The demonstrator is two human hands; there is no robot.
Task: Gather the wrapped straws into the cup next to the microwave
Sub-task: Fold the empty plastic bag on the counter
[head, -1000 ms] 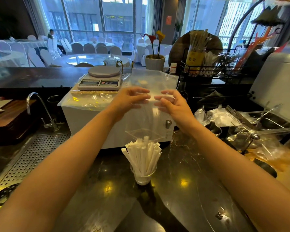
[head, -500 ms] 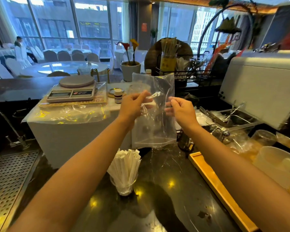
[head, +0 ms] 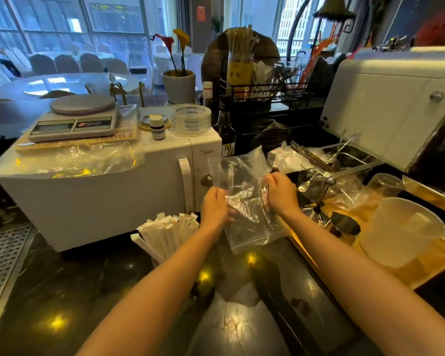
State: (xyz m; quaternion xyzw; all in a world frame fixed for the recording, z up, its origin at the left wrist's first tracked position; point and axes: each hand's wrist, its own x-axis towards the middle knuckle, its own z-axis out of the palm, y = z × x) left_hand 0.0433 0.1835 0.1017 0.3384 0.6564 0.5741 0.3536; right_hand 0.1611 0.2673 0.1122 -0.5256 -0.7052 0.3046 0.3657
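Observation:
A bundle of white wrapped straws (head: 166, 233) stands upright in a cup in front of the white microwave (head: 108, 191); my left forearm hides most of the cup. To the right of the straws, both hands hold a clear plastic bag (head: 247, 201) with nothing visible inside it, low over the dark counter. My left hand (head: 215, 208) grips the bag's left side and my right hand (head: 280, 192) grips its right side. The bag is crumpled between them.
A scale (head: 75, 119), small bottle (head: 156, 125) and tape roll (head: 190, 119) sit on the microwave. To the right are a wooden tray (head: 421, 263), a translucent jug (head: 401, 232), a metal cup (head: 344, 227) and a bin of utensils (head: 344, 158). A drain grate (head: 0, 265) lies left.
Both hands have lowered the clear bag from chest height down toward the counter and crumpled it. The view has shifted right and closer to the microwave.

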